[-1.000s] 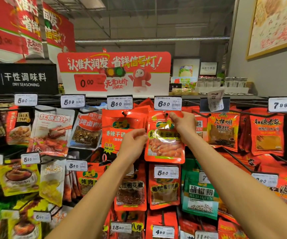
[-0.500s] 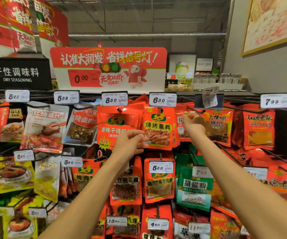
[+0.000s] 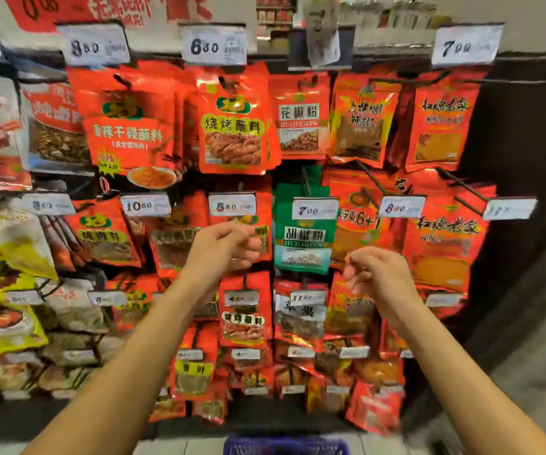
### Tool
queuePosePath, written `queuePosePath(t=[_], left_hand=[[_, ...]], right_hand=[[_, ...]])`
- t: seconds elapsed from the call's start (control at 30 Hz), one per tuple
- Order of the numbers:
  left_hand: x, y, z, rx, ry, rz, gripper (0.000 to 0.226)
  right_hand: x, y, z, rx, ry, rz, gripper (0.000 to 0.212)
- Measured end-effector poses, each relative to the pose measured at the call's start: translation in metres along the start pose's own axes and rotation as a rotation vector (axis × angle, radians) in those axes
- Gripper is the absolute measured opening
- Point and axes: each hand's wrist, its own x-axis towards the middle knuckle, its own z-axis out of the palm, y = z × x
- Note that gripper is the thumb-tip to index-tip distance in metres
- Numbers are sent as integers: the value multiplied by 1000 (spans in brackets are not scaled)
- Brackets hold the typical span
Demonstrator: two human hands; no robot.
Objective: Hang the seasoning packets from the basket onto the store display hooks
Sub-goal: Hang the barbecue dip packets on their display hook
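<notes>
A red barbecue seasoning packet [image 3: 232,126] hangs on the top-row hook under the 6.80 price tag [image 3: 214,46]. Both hands are well below it, in front of the middle rows. My left hand [image 3: 222,247] has loosely curled fingers and holds nothing. My right hand [image 3: 376,274] is the same, fingers hanging curled and empty. The rim of a blue basket [image 3: 284,446] shows at the bottom edge; its contents are hidden.
Rows of red, green and yellow seasoning packets fill the hooks on all sides, with a green pepper packet [image 3: 304,238] between my hands. Price tags stick out on hook ends. A dark panel [image 3: 524,159] bounds the display on the right.
Both hands let go of the red packet, now hanging on the top hook, and dropped down away from it. The view tilted downward, bringing the basket into sight.
</notes>
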Motion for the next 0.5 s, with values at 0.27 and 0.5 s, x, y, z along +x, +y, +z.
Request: queuePosePath(t=[0.27,0.5], left_hand=[[-61,-164,35,30,60,-450,17],[-118,-323,42,58,136,-815,14]], right_hand=[[-56,162,-51,-49,21,359,24],[-103,327,-72,-219,28,712,24]])
